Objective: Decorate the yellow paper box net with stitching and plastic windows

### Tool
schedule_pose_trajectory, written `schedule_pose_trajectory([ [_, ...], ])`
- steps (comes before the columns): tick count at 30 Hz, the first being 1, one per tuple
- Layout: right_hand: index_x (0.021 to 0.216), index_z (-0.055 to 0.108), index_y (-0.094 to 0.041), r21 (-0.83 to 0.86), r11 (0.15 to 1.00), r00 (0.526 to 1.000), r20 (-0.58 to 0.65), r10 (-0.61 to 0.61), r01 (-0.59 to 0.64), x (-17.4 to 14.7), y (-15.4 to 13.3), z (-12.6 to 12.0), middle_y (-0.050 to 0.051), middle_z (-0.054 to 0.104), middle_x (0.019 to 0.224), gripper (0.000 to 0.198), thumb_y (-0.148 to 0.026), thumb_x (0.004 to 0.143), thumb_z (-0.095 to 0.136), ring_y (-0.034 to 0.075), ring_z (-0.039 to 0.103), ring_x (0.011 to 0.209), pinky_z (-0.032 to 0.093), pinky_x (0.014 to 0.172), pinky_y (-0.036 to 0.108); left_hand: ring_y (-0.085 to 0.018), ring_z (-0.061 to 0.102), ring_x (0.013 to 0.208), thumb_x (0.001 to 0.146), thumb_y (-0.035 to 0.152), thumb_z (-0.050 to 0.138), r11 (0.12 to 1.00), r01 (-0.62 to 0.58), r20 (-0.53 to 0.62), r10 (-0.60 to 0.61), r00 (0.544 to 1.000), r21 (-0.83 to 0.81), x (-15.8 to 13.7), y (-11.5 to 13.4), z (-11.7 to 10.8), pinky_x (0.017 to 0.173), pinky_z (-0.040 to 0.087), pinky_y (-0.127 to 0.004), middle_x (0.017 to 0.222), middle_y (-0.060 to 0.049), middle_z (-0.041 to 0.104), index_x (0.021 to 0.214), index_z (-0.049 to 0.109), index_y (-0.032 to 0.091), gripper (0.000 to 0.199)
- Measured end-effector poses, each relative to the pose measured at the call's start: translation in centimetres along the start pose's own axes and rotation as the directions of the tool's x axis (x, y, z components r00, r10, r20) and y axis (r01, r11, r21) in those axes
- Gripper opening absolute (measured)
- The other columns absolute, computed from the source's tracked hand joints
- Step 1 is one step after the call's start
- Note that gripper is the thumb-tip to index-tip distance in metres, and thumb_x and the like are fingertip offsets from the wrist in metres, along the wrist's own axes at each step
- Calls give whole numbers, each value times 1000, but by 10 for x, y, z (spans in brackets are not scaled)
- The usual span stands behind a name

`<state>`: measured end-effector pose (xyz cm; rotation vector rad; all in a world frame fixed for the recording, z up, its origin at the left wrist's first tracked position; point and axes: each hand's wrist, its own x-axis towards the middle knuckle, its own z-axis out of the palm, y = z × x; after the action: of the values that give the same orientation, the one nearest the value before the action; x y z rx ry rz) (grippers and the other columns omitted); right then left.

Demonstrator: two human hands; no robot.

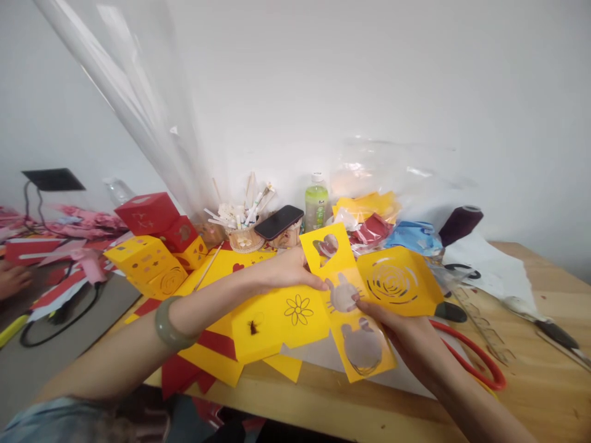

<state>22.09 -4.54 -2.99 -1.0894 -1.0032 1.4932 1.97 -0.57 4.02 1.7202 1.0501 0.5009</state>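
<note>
A cross-shaped sheet of yellow card (305,335) is held up over the table between my hands. Its panels carry a cut-out heart, a cat head, a bear head, rose-like rings, a drawn flower and a small dark insect shape. The cat and bear openings look greyish and glossy, as though backed with clear film. My left hand (293,269), with a green bangle on its wrist, grips the card beside the cat panel, thumb on top. My right hand (397,323) pinches it at the cat's right side; its other fingers are hidden behind the card.
Left stand yellow (150,264) and red (148,212) cut-out boxes. Behind are a pen basket (244,240), phone (279,221) and green bottle (316,203). Red-handled scissors (480,363) and a glue gun (556,332) lie right. Another person's hand (13,278) shows far left.
</note>
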Motion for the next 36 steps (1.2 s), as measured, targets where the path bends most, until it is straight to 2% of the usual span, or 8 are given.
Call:
schedule_pose_trajectory([
  [7,112,60,-18,-1,1000,1000,-16,-8,8,0,0,-10,8,67,110,47,-31,69,72,28,61,104,53,86,41,-18,61,93,76,28,59,998,13,158,-24,987,68,-5,-2,-19,76,46,-26,103,-4,67,91,68,18,20],
  [15,101,65,-23,1,999,991,-127,43,-43,-5,-5,-11,5,68,108,38,-32,65,75,27,63,100,55,82,36,-14,61,59,62,25,70,957,286,197,-274,941,-37,-16,-12,-28,54,44,-23,73,-3,68,78,67,14,19],
  [20,92,68,-20,-180,983,989,-146,0,-26,-6,-8,-16,8,68,109,37,-43,65,72,33,60,103,51,86,44,-9,54,52,65,19,64,984,150,129,-162,978,96,-22,-1,-22,49,38,-20,60,2,61,64,64,14,5],
  [24,104,66,-24,-470,869,983,-22,-184,153,-5,-8,-33,7,59,125,44,-49,68,68,33,44,123,31,106,48,-14,62,71,69,11,56,961,-50,-111,83,990,271,-22,-1,-15,67,46,-25,71,1,68,64,67,17,14],
  [27,125,50,-31,-488,807,941,117,-317,333,-5,-7,-42,5,46,138,60,-44,69,69,32,37,128,30,106,48,-19,61,97,70,6,53,914,-283,-283,365,887,291,-18,-12,-16,88,45,-35,92,-2,72,78,73,22,26],
  [30,130,41,-34,-519,755,911,132,-392,400,-5,-6,-45,4,38,142,59,-41,76,63,30,36,129,29,106,50,-22,49,116,73,9,57,786,-498,-391,616,684,366,-15,-23,-20,100,36,-44,99,-3,71,70,73,25,24],
  [32,127,43,-34,-497,764,907,134,-400,411,-4,-6,-44,4,38,142,50,-39,80,58,29,38,128,29,105,50,-23,42,122,73,13,63,730,-552,-443,683,581,402,-16,-26,-21,102,31,-46,103,-4,69,63,72,26,19],
  [36,105,57,-30,-337,853,917,120,-380,398,0,-8,-42,2,51,132,26,-31,79,58,26,40,127,28,108,45,-25,37,125,70,20,71,694,-620,-487,711,508,367,-20,-28,-18,105,26,-45,110,-5,65,49,66,25,22],
])
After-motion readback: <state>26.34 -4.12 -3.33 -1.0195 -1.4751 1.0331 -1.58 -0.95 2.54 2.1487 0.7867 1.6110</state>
